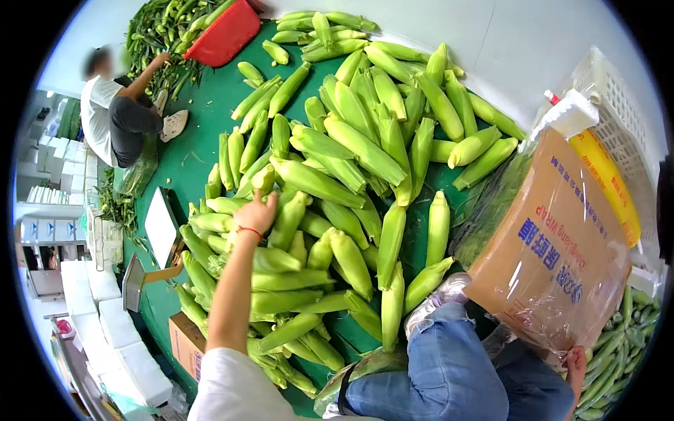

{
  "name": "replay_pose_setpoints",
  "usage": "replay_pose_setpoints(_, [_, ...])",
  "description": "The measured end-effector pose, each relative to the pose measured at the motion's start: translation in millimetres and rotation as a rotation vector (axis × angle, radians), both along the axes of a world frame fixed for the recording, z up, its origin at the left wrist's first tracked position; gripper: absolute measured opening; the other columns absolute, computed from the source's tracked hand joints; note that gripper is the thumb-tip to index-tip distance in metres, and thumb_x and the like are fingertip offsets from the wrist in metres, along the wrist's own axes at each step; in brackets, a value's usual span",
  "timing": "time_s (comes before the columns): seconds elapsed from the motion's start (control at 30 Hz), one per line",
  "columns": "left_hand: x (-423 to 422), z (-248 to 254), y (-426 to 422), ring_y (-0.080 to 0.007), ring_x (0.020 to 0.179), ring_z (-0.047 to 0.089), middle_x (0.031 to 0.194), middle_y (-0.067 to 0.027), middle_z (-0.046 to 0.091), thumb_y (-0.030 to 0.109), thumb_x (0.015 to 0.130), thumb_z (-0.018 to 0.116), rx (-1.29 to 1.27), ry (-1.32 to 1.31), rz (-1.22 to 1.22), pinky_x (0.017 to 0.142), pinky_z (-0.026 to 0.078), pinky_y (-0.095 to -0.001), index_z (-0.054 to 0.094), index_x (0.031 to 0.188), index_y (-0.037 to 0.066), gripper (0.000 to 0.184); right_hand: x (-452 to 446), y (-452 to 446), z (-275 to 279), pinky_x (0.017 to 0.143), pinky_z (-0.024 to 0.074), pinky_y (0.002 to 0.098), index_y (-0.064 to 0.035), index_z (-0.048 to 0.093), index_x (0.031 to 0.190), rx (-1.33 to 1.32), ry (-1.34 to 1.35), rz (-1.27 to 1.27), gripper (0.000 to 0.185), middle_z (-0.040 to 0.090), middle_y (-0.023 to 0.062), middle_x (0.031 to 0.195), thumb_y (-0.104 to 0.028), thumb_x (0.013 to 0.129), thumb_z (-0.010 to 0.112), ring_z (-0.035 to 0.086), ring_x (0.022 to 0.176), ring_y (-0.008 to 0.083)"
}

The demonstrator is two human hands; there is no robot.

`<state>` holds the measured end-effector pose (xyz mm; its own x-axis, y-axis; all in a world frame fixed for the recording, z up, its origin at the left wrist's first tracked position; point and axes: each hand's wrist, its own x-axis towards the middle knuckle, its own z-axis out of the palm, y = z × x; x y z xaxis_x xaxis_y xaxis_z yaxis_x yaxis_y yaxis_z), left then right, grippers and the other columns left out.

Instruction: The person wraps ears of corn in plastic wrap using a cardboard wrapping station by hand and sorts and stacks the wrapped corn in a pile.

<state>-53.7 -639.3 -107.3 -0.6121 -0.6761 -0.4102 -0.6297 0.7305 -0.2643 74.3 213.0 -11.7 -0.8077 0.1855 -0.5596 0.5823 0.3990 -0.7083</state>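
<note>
A big heap of green-husked corn (pixel 365 151) covers the green floor in front of me. My left hand (pixel 258 210), with a red string on its wrist, reaches into the heap, its fingers closed around the end of one ear of corn (pixel 264 179). Low on the right, my right hand (pixel 576 368) is at the lower edge of a cardboard box (pixel 551 245) with clear plastic over it. Its fingers look curled in; what they hold cannot be made out.
A person (pixel 116 109) sits at the upper left beside a red basin (pixel 225 35) and loose husks. A scale (pixel 163 228) stands left of the corn. White foam boxes (pixel 130 358) line the left. At right are a white crate (pixel 611 91) and green pods (pixel 611 365).
</note>
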Motion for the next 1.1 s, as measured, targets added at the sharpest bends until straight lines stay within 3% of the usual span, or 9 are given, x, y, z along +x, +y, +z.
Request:
replay_pose_setpoints(0.2, [36.6,26.9,119.6,-0.0283,0.086,0.064,0.09,-0.0134,0.067,0.054,0.094,0.037,0.002,0.19,-0.211,0.088,0.038,-0.0526,0.063,0.092,0.014,0.048,7.0,14.7,-12.4,0.057,0.0369,0.0205,-0.0084,0.048,0.095,0.016,0.047,0.061,0.019,0.052,-0.002,0.069,-0.025,0.095,0.057,0.048,0.062,0.006])
replay_pose_setpoints(0.4, [91.2,42.8,211.6,-0.023,0.083,0.062,0.09,-0.0088,0.069,0.043,0.089,0.058,0.076,0.573,-0.609,0.08,0.04,-0.0383,0.068,0.095,0.015,0.03,5.3,-11.6,1.6,0.057,0.0387,0.0208,-0.0072,0.05,0.093,-0.02,0.093,-0.034,0.016,0.051,-0.002,0.071,-0.021,0.093,0.058,0.048,0.062,0.0062])
replay_pose_setpoints(0.47, [86.2,55.7,209.2,-0.0253,0.064,0.065,0.09,-0.0092,0.07,0.039,0.087,0.062,0.539,0.395,-0.453,0.065,0.049,-0.0381,0.069,0.095,0.015,0.027,-3.2,-22.1,17.7,0.063,0.0412,0.0244,-0.0056,0.053,0.095,0.089,0.029,0.067,0.019,0.053,0.0009,0.077,-0.024,0.095,0.056,0.05,0.069,0.0102])
replay_pose_setpoints(0.57, [15.6,37.4,161.2,-0.0223,0.061,0.066,0.091,-0.0103,0.07,0.029,0.088,0.062,0.387,0.924,-0.565,0.054,0.053,-0.0356,0.068,0.104,0.009,0.026,-8.0,-39.1,38.9,0.075,0.0456,0.0305,-0.0031,0.057,0.105,0.203,-0.04,0.13,0.03,0.059,0.0065,0.091,-0.032,0.098,0.055,0.054,0.083,0.0164])
replay_pose_setpoints(0.67, [-109.5,17.8,101.3,-0.0364,0.114,0.054,0.124,-0.0217,0.055,0.031,0.088,0.062,0.376,0.873,-0.335,0.096,0.045,-0.0431,0.055,0.123,0.004,0.044,-8.3,-40.0,38.3,0.075,0.0461,0.0326,-0.0042,0.058,0.104,0.222,-0.058,0.112,0.027,0.06,0.0088,0.092,-0.031,0.098,0.053,0.056,0.083,0.0211])
replay_pose_setpoints(0.77, [-208.9,-45.8,46.6,-0.041,0.125,0.046,0.139,-0.0285,0.041,0.037,0.083,0.064,0.23,0.701,-0.21,0.104,0.039,-0.0438,0.048,0.135,0.017,0.058,-0.2,-24.1,14.3,0.059,0.0399,0.0224,-0.0068,0.05,0.09,0.19,-0.038,-0.032,0.015,0.05,-0.0015,0.072,-0.018,0.092,0.059,0.049,0.064,0.008])
replay_pose_setpoints(0.9, [-278.1,-136.5,-34.0,-0.0298,0.12,0.054,0.135,-0.0145,0.053,0.048,0.084,0.057,0.481,0.256,-0.143,0.102,0.04,-0.0396,0.045,0.14,0.012,0.067,-2.9,-32.4,23.4,0.063,0.0415,0.0232,-0.0053,0.05,0.091,0.115,-0.07,-0.07,0.015,0.052,0.0,0.073,-0.018,0.093,0.058,0.051,0.067,0.0096])
replay_pose_setpoints(1.0, [-262.9,-85.5,12.5,-0.021,0.089,0.065,0.111,-0.0125,0.066,0.024,0.082,0.064,0.764,0.322,0.12,0.078,0.052,-0.0323,0.058,0.128,0.008,0.049,-10.0,-43.1,28.3,0.065,0.0437,0.0243,-0.0033,0.051,0.091,0.055,-0.089,-0.104,0.009,0.055,0.0016,0.076,-0.011,0.094,0.054,0.054,0.069,0.0106])
replay_pose_setpoints(1.1, [-232.6,-78.5,22.4,-0.0212,0.09,0.066,0.107,-0.0134,0.068,0.022,0.081,0.063,0.708,0.464,0.039,0.081,0.051,-0.0319,0.062,0.124,0.007,0.045,-8.7,-38.8,24.4,0.066,0.0433,0.0242,-0.0036,0.051,0.091,0.026,-0.093,-0.094,0.006,0.055,0.0014,0.077,-0.008,0.094,0.052,0.054,0.07,0.0105])
